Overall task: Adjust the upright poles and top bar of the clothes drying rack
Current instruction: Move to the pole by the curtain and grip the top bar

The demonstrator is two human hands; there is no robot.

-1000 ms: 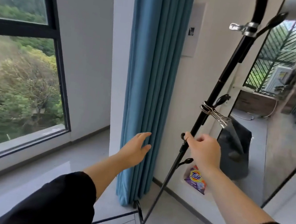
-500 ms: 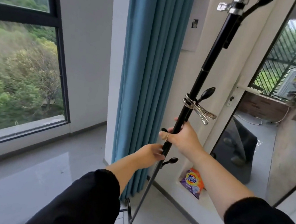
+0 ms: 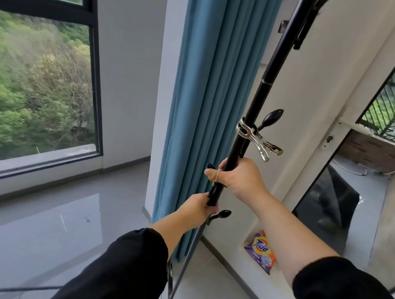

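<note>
Standing by the big window [image 3: 31, 88] w/ the blue curtain [image 3: 213, 87] hanging just right of it, I'm facing a white wall and an open door [image 3: 360, 153] leading out to a balcony. Grey tiled floor [image 3: 38, 228] is shining below. Black upright pole [image 3: 260, 102] of the drying rack is running up the middle of my view, tilting slightly right toward the top, in front of the curtain edge & wall. My right hand [image 3: 240, 179] is gripping the pole tight, fingers wrapped round, sitting higher of the two. My left hand [image 3: 197, 209] is clenching the same pole just below, right where the thick black tube is meeting the thinner grey lower section [image 3: 188, 255]. Both sleeves are black. A metal clip [image 3: 256, 140] is clamping the pole just above my right hand, w/ a black knob [image 3: 270, 118] sticking out beside it. Another small black knob [image 3: 221, 214] is poking out just right of my left hand. A purple Tide bag [image 3: 261, 252] is lying low against the wall, well below my right forearm.
</note>
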